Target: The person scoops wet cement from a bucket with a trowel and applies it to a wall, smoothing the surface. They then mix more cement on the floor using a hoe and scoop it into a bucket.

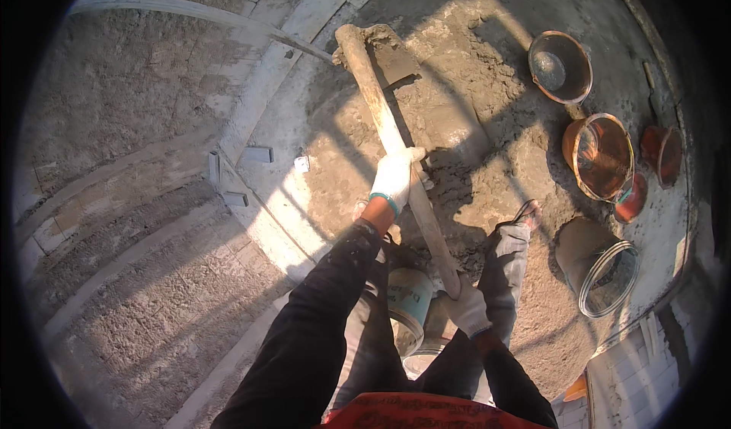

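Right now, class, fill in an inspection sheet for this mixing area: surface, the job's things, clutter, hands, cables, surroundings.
Surface: rough concrete floor, with a heap of wet grey mortar spread on it.
Job's things: long wooden-handled hoe, its blade caked and resting on the mortar.
Clutter: a metal pan, orange buckets, a grey bucket on its side, a small pail between the feet, small blocks.
Hands: left hand, white-gloved, fingers wrapped round the mid handle; right hand, gloved, grips the handle's end.
Cables: nothing seen.
Surroundings: pale plank; strong sun, long shadows; white tiles at lower right.
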{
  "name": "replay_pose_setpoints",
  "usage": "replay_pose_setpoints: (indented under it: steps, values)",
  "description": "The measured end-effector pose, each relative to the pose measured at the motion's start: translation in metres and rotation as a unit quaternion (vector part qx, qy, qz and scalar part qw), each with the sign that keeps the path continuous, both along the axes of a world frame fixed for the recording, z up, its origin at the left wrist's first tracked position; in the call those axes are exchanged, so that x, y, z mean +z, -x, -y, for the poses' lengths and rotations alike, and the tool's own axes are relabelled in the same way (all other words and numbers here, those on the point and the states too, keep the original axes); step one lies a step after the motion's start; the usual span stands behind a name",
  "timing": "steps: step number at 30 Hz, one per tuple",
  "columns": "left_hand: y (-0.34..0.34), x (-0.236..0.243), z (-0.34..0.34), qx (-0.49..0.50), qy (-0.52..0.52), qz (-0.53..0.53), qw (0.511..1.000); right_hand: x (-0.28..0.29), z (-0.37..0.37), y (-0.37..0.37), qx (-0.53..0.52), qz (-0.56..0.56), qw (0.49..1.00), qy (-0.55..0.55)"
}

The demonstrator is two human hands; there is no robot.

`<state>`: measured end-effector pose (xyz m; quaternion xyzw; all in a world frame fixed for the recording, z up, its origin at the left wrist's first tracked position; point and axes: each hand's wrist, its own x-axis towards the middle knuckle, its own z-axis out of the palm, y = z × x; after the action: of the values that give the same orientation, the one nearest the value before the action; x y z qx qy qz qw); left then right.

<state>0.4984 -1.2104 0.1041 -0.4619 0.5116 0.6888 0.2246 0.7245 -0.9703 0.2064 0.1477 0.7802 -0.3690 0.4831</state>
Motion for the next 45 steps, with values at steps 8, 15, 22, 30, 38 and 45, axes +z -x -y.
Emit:
replay_pose_setpoints:
  steps: [8,15,22,30,38,45]
  values:
    - [0.168,0.002,0.141,-0.163,0.256,-0.106,0.947,-0.043,0.243,0.196,-0.128,-0.142,0.977,0.093]
    - [0.121,-0.061,0.137,-0.376,0.397,-0.006,0.837,-0.012,0.211,0.177,-0.089,0.016,0.995,0.05]
    - [0.027,-0.062,0.018,-0.251,0.075,0.116,0.958,0.084,0.055,0.1,-0.071,0.106,0.992,-0.014]
    - [-0.121,-0.041,-0.099,0.153,-0.229,0.166,0.947,0.072,-0.176,0.032,0.158,0.1,0.982,-0.007]
    - [-0.196,0.161,-0.217,0.231,-0.26,0.101,0.932,-0.005,-0.338,-0.111,0.193,-0.15,0.965,-0.097]
    - [-0.189,0.125,-0.18,0.171,-0.225,0.183,0.942,0.131,-0.245,-0.106,0.088,-0.125,0.975,-0.163]
